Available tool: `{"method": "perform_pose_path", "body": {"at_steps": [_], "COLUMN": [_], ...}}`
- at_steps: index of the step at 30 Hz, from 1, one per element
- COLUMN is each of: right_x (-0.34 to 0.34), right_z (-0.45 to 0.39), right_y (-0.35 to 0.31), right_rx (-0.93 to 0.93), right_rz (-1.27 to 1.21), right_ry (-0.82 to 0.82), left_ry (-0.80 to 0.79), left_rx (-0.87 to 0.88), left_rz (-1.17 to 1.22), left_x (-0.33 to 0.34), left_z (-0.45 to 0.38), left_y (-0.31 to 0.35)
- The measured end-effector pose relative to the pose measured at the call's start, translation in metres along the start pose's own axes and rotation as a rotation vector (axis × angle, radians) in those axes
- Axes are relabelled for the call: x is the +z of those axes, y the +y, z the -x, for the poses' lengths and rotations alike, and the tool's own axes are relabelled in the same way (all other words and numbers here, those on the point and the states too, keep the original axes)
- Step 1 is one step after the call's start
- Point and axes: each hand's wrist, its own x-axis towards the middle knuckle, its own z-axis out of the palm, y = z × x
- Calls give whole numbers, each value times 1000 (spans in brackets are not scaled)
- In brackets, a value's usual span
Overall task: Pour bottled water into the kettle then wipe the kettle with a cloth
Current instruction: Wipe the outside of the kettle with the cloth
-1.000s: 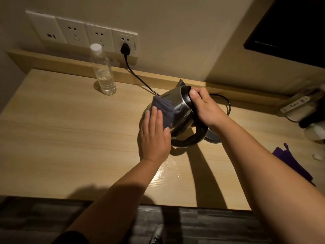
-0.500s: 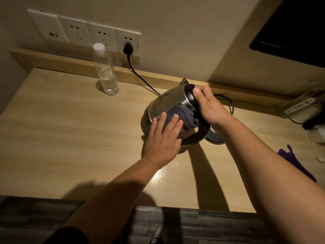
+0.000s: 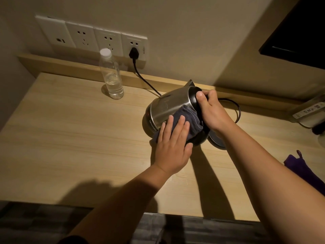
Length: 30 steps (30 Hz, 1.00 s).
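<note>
A steel kettle (image 3: 169, 106) is tipped over to the right above the wooden desk (image 3: 70, 138), its spout pointing toward the wall. My right hand (image 3: 213, 111) grips its black top rim and handle. My left hand (image 3: 173, 147) presses a dark grey cloth (image 3: 189, 118) flat against the kettle's near side, fingers straight. A clear water bottle (image 3: 112, 76) with a white cap stands upright at the back left, with a little water in it.
The kettle's round base (image 3: 217, 141) lies on the desk just right of the kettle, its black cord (image 3: 144, 80) running to the wall sockets (image 3: 91, 37). A purple cloth (image 3: 302, 169) lies at the right edge. A power strip (image 3: 309, 111) sits at the far right.
My left hand has slid the cloth from the kettle's upper left side down and right along its body toward the handle. My right hand keeps its hold on the tilted kettle.
</note>
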Motion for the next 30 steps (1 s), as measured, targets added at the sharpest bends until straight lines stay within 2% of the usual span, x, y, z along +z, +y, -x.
{"method": "perform_pose_path", "body": {"at_steps": [4,8,11,13,15,19,21,24,30], "right_x": [7,21,31,33,34,32,29,27,60], "right_z": [-2,-6,-13,-18,-21,-19,-15,0,49], "right_y": [-10,-24,-32,-37,-38,-36,-35,-26,6], "right_rx": [-6,-129,-190,-200,-193,-199,-188,-134,88], "right_rz": [69,154,262,313,321,309,262,26,-303], "right_ry": [26,33,21,12,-1,-22,-63,-122,164], "left_ry": [57,87,68,24,11,18,43,72,73], "left_rx": [-195,-383,-404,-358,-314,-351,-394,-475,-483], "left_rz": [193,404,491,499,491,470,458,469,514], "left_x": [-5,-11,-18,-20,-17,-15,-18,-26,-29], "left_z": [-7,-16,-18,-15,-11,-6,-7,-12,-15], "left_y": [-5,-9,-10,-5,-5,-12,-15,-20,-29]}}
